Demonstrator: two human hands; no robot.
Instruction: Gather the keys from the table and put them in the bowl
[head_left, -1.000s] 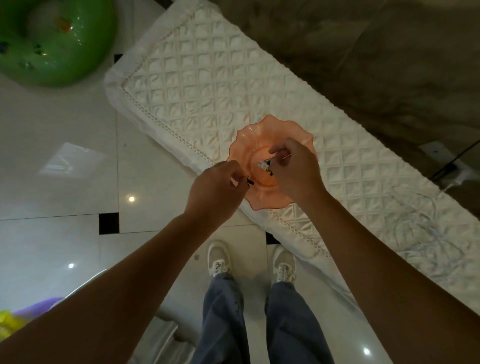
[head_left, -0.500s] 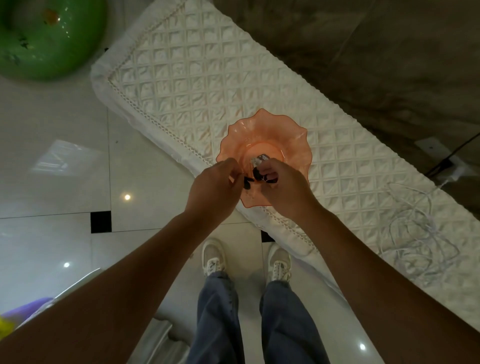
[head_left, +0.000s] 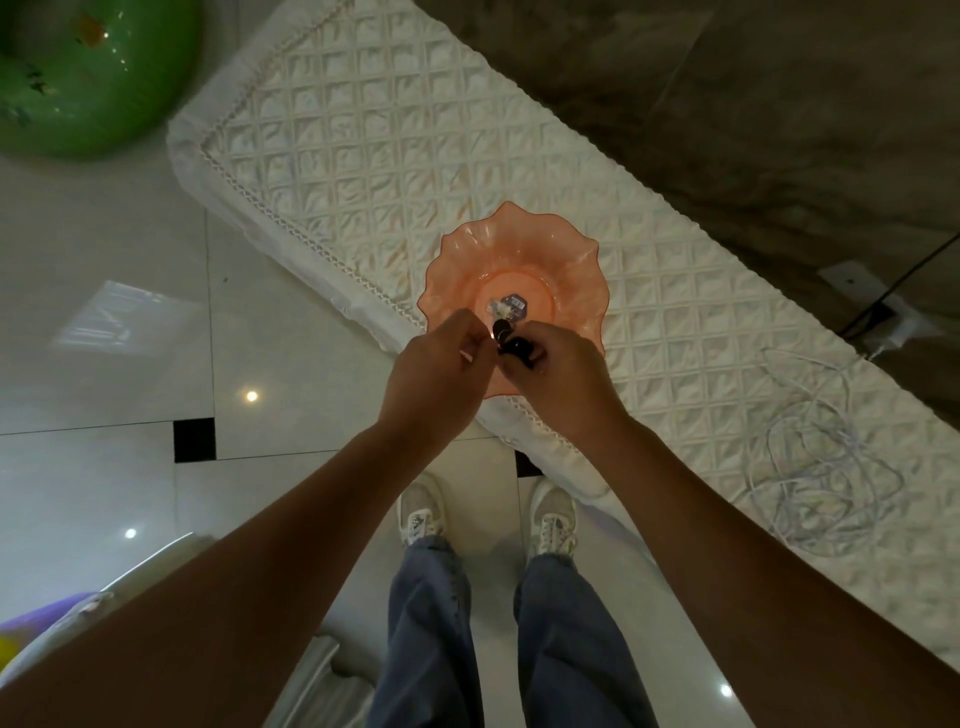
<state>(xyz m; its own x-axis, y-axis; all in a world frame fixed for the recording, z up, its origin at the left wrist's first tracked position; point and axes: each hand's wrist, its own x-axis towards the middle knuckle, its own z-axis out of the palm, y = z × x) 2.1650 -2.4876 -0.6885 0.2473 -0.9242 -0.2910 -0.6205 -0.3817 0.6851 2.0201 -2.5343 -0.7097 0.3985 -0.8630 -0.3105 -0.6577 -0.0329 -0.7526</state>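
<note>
Translucent orange ruffled-rim plastic bowl (head_left: 545, 254) on quilted white cloth (head_left: 363, 156); left hand (head_left: 436, 374) and right hand (head_left: 561, 379) fingers pinching black-headed metal keys (head_left: 511, 340) over it.

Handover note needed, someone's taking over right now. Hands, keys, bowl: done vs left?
Left hand: fingers pinched at the near rim of the bowl, beside the keys; what it grips is hidden.
Right hand: closed on dark-headed keys, held over the bowl's near side.
Bowl: orange, wavy rim, on the quilted white cloth. A small object already lies at its bottom, too small to identify.
Done: keys brought over the bowl.
Left: let go so they drop in. No other keys visible on the cloth; only a tangled white cord to the right.
</note>
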